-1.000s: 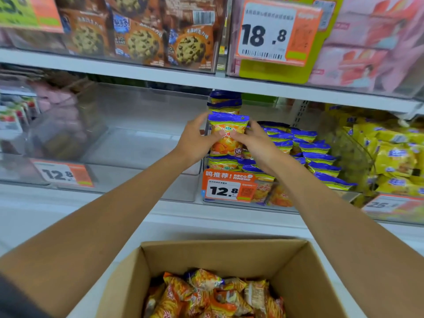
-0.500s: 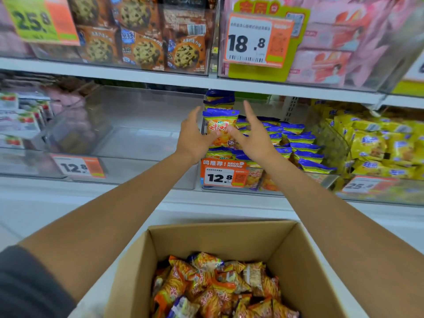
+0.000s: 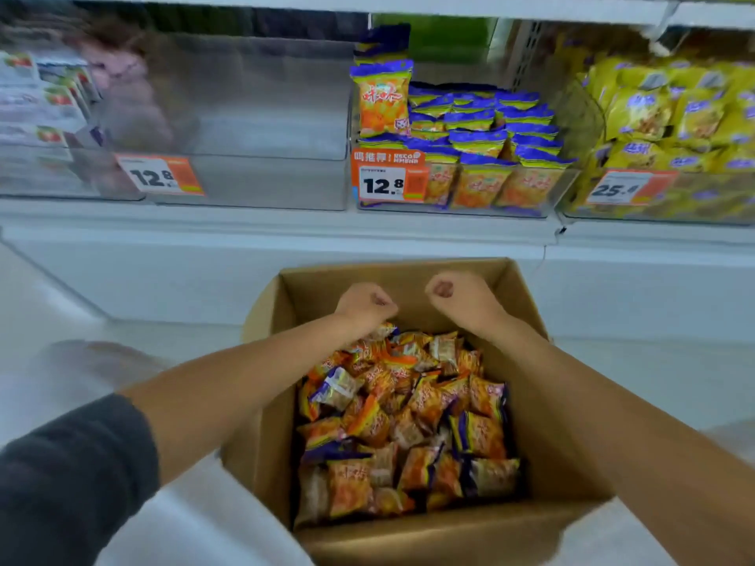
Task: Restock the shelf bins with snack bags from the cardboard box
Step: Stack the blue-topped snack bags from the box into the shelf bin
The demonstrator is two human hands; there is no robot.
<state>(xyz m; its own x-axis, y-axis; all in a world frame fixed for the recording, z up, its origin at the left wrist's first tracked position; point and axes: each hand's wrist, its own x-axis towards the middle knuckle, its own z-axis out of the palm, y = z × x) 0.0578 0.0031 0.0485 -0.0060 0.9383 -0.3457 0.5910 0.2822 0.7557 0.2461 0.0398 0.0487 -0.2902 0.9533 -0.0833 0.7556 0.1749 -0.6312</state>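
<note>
Above the cardboard box, left hand and right hand hover fisted.

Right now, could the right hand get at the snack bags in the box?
Probably yes. The right hand hovers over the open cardboard box, above the snack bags, with nothing between them. Its fingers are curled, so they must open first.

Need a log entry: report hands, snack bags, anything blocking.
Right hand curled, empty; left hand curled at orange-and-purple foil snack bags, grip unclear. Bags fill open brown cardboard box. Clear plastic shelf bin part stocked; nothing in the way.
</note>
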